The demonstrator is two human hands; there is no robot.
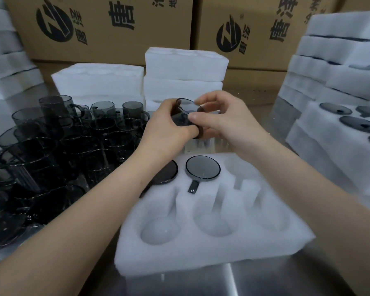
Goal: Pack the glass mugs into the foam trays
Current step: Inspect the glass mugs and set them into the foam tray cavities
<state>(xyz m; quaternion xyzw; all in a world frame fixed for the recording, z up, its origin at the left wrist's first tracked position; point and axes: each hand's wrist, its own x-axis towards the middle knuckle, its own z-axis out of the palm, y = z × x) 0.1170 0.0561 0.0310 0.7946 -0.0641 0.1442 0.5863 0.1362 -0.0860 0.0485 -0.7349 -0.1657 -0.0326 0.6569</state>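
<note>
My left hand curls round the body of a smoke-grey glass mug. My right hand pinches its rim between thumb and forefinger. The mug is tilted in the air, above the far edge of the foam tray in front of me. My fingers cover most of the glass, so I see only the oval of its mouth and a dark loop below my left thumb that seems to be the handle. I cannot tell how the fingers behind it lie. The tray lies on the steel table and has six round pockets. In the far row, the middle pocket holds a seated mug, of which only the round top and the handle in its slot show. The far-left pocket holds a second mug, half hidden under my left forearm. The other four pockets show white foam. To my left stands a crowd of loose mugs, so dark and overlapped that I cannot count them, and the frame cuts off the nearest. Behind are stacks of unfilled foam trays and printed cardboard cartons, cropped at the top. At right, filled trays are stacked, running out of view.
</note>
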